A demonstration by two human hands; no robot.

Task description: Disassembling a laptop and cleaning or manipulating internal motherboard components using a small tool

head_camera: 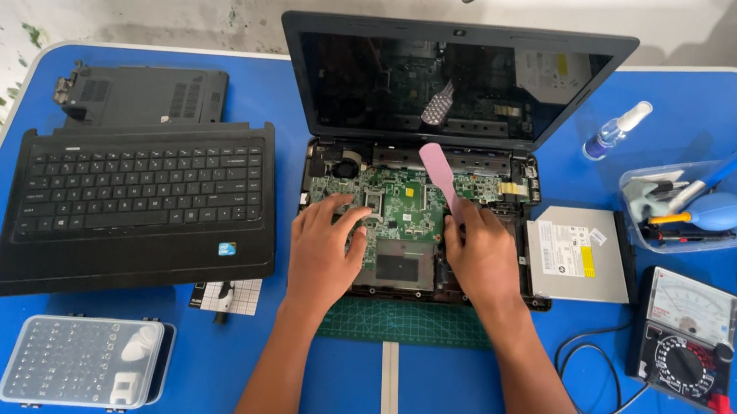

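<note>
While our left hand point(323, 247) presses flat on the green motherboard point(402, 210), our right hand point(481, 253) grips 1 pink pry tool point(441, 173) at its right edge; lever gently, clear of components.

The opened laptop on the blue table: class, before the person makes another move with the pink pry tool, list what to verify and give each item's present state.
1. Pink pry tool gripped in the right hand: ok.
2. Left hand steadying the green motherboard: ok.
3. Keyboard cover removed and set aside at left: ok.
4. Optical drive fully pulled out: not ok, it lies against the laptop base's edge.
5. Power disconnected: cannot tell.
6. Screw bit case closed: ok.
</note>
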